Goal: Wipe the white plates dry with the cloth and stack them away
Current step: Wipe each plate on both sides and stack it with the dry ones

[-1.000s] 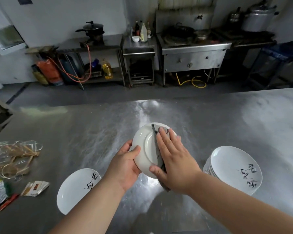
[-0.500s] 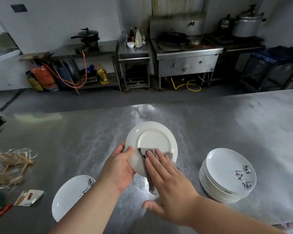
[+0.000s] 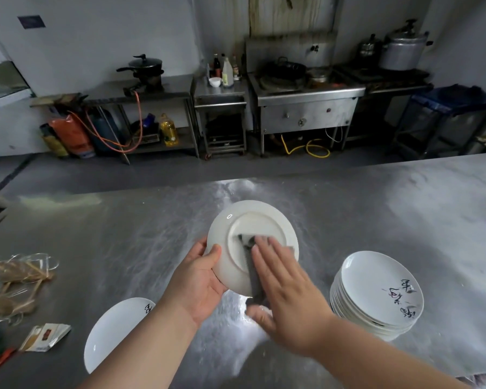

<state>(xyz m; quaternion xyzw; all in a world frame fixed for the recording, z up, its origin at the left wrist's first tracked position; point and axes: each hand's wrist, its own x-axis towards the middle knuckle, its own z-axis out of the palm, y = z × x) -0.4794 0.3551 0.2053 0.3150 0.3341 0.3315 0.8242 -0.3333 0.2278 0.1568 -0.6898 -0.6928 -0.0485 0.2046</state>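
Meanwhile the left hand [image 3: 198, 284] pinches the rim of a round white plate [image 3: 250, 220], thumb on its upturned underside, tilting it above the brushed steel table [image 3: 376, 206]. The right hand [image 3: 286, 293] lies flat, fingers spread, pressing a dark cloth [image 3: 254, 279] against the glossy base. Right of it rests a plate stack [image 3: 376, 293]; a single plate [image 3: 115, 332] lies lower left.

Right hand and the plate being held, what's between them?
The grey cloth, pressed flat by the right hand against the underside of the held plate, in the head view.

White plate [image 3: 253, 220] underside up, grey cloth [image 3: 254, 273] across it
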